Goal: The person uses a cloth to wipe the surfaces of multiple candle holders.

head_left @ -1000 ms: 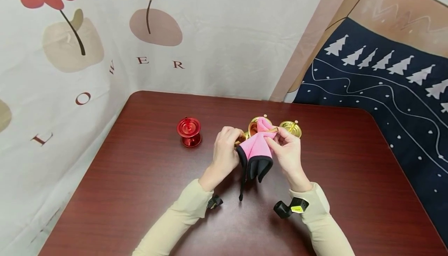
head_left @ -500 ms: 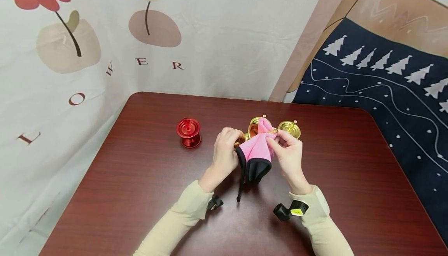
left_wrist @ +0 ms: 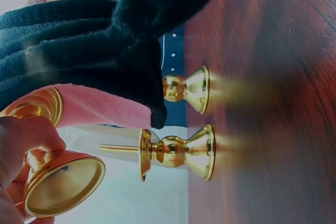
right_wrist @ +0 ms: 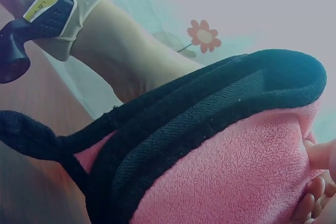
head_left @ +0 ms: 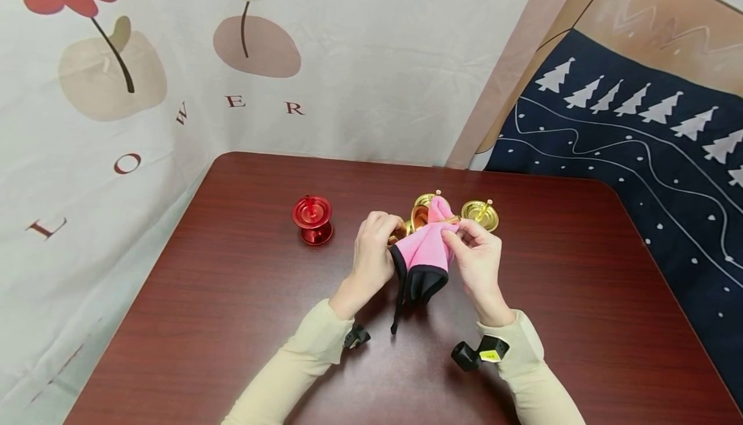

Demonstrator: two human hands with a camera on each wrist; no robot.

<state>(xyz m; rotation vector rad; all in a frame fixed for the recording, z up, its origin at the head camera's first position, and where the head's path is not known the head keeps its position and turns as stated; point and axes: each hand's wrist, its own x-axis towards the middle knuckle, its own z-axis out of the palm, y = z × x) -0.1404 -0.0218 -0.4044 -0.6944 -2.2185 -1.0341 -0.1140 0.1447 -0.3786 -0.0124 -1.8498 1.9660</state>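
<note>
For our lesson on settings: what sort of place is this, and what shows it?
Probably an indoor corner staged for recording: a white flower-print hanging and a navy tree-print hanging border a reddish-brown table, and a black wrist-worn device is in view.

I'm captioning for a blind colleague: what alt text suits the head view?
A person's left hand grips a gold candlestick-like holder while the right hand pinches a pink, black-edged cloth at it, over a reddish-brown table. Another gold holder stands just behind the cloth, a third gold holder beyond the right hand, and a red holder off to the left.
</note>
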